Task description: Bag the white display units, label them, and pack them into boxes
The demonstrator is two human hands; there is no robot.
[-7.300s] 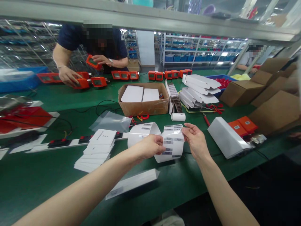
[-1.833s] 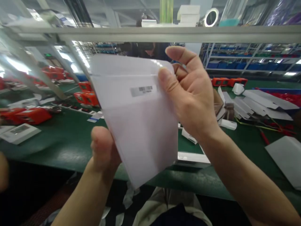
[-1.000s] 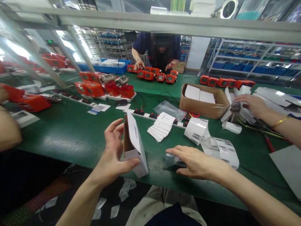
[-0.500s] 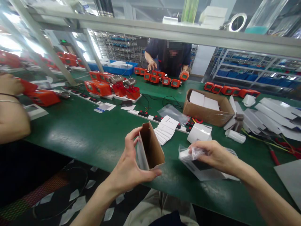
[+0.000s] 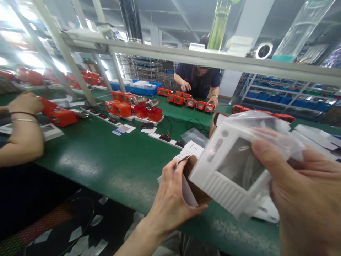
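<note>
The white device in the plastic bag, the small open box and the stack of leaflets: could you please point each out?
white device (image 5: 234,170): head view, on its screen.
small open box (image 5: 192,185): head view, on its brown inner wall.
stack of leaflets (image 5: 192,148): head view, on the top sheet.

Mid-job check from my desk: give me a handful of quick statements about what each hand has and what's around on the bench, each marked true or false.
1. The right hand holds a white device wrapped in a clear plastic bag. True.
2. The left hand is flat on the bench, holding nothing. False: it grips a small open carton, white outside and brown inside.
3. The device's lower corner is at the carton's open mouth. True.
4. The bench top is bare wood. False: it is covered in green.
5. The person across the bench has blue units in front of them. False: the units there are orange.
</note>
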